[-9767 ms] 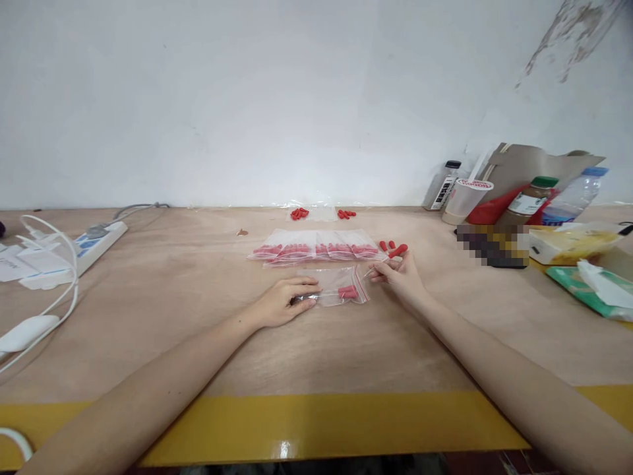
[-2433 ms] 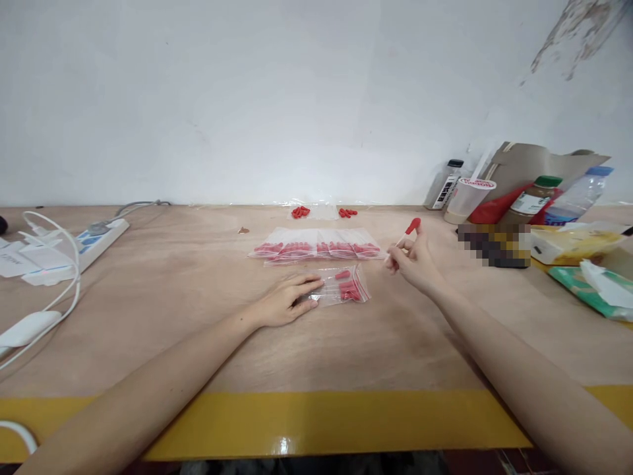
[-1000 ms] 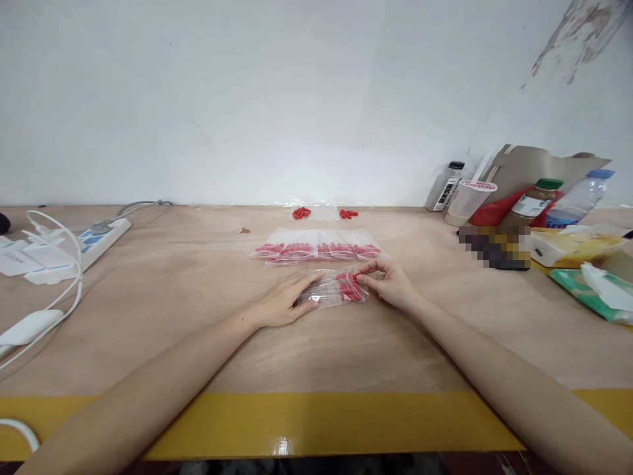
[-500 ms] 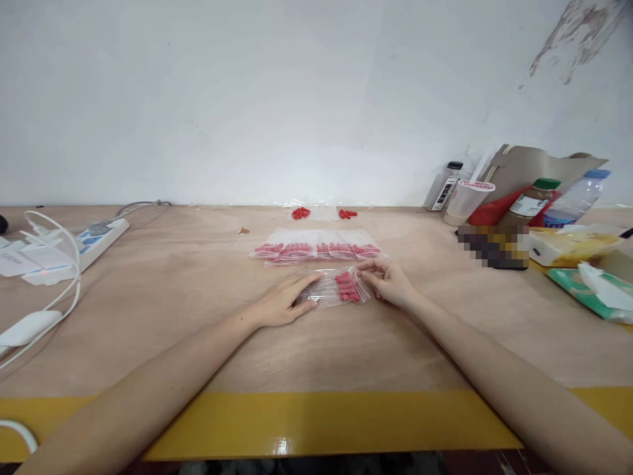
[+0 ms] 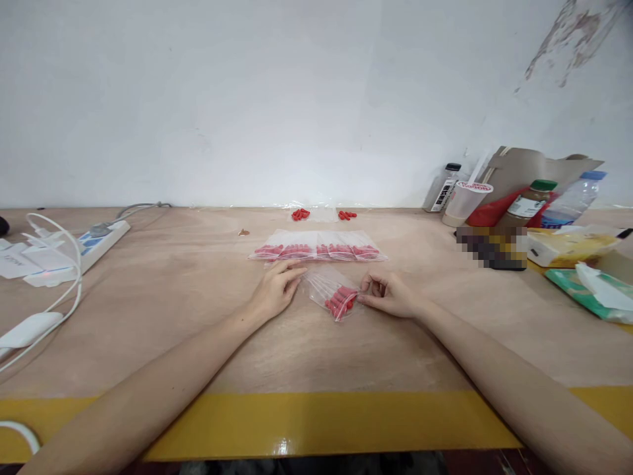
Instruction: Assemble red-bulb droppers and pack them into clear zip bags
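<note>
A small clear zip bag (image 5: pixel 332 295) holding several red capped pieces lies tilted on the wooden table (image 5: pixel 198 316) between my hands. My left hand (image 5: pixel 275 292) pinches the bag's upper left corner. My right hand (image 5: pixel 390 295) pinches the bag's right edge, fingers curled. Just beyond lies a row of filled clear bags (image 5: pixel 317 249) with red pieces inside.
Two small heaps of loose red pieces (image 5: pixel 300 214) sit by the wall with empty bags. A white power strip (image 5: pixel 84 247) and cables lie at the left. Bottles, a cup (image 5: pixel 463 200), a paper bag and tissue packs crowd the right. A yellow strip edges the table front.
The last loose red piece went into the bag. Both hands then turned the bag, so it now lies diagonally with the red pieces at its lower end. My left hand shifted up.
</note>
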Tool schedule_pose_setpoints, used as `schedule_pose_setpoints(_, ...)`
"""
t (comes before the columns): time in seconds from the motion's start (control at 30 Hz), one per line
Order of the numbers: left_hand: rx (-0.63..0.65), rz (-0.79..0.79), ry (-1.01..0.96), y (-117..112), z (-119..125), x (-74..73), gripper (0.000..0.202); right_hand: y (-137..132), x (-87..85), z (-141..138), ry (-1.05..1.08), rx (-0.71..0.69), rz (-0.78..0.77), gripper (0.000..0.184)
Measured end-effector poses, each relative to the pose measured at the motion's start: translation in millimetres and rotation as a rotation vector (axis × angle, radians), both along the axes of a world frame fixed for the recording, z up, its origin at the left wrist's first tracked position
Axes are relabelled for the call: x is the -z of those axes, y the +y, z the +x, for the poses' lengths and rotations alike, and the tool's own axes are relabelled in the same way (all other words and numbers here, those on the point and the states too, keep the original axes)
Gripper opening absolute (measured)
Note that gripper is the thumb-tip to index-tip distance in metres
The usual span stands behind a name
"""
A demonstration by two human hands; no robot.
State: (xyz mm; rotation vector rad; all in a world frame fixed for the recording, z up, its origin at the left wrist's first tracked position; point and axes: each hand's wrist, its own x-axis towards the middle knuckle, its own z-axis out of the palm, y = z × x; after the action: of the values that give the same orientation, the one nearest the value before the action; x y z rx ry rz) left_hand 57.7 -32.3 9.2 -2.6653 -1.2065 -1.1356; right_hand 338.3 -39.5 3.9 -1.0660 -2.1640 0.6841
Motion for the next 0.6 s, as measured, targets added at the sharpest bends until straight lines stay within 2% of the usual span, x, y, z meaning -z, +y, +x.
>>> schedule_pose_setpoints(0.13,0.004,-0.130,-0.017,-23.9,14.2,-8.6,0.025,-12.4,-2.6,-11.4,-0.018,-0.025,0.165,0.015)
schedule_pose_setpoints(0.27,0.099,-0.225,0.142,-43.8,24.8,-12.8,0.051,-20.3,-3.5,-25.2,-0.002,-0.045,0.282,0.007)
schedule_pose_setpoints(0.33,0.152,-0.236,0.227,-41.9,24.5,-11.1,0.057,-22.5,-2.3,-30.4,0.006,-0.006,0.323,0.006)
schedule_pose_setpoints(0.4,0.179,-0.227,0.263,-33.7,21.7,-8.5,0.050,-23.7,-0.7,-34.4,-0.003,0.038,0.356,0.004)
schedule_pose_setpoints(0.5,0.179,-0.117,0.190,-20.0,16.1,-5.2,0.037,-25.0,1.0,-38.7,0.002,0.087,0.395,0.002)
schedule_pose_setpoints(0.6,0.230,0.006,0.146,-13.9,11.7,-2.6,0.036,-26.8,1.1,-41.2,0.026,0.102,0.419,0.004)
